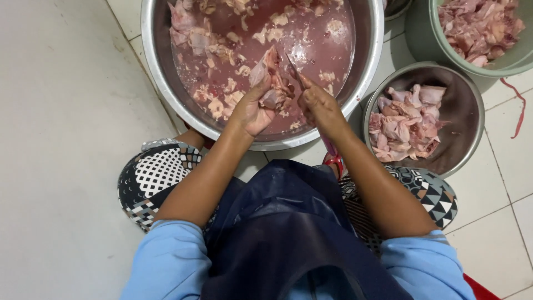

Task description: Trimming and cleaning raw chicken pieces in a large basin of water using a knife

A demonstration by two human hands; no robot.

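Note:
My left hand (pixel 252 111) grips a raw pink chicken piece (pixel 272 83) over a large steel basin (pixel 161 72). My right hand (pixel 319 105) is closed around a small knife (pixel 292 66) whose blade touches the meat. The basin holds reddish water with many pale chicken pieces floating in it. Both forearms reach forward from blue sleeves over a dark apron.
A smaller steel bowl (pixel 463 111) of cut chicken pieces sits to the right on the tiled floor. A green tub (pixel 422 33) with more raw meat stands at the back right. My patterned knees flank the basin; a red sandal (pixel 335 161) shows below the right hand.

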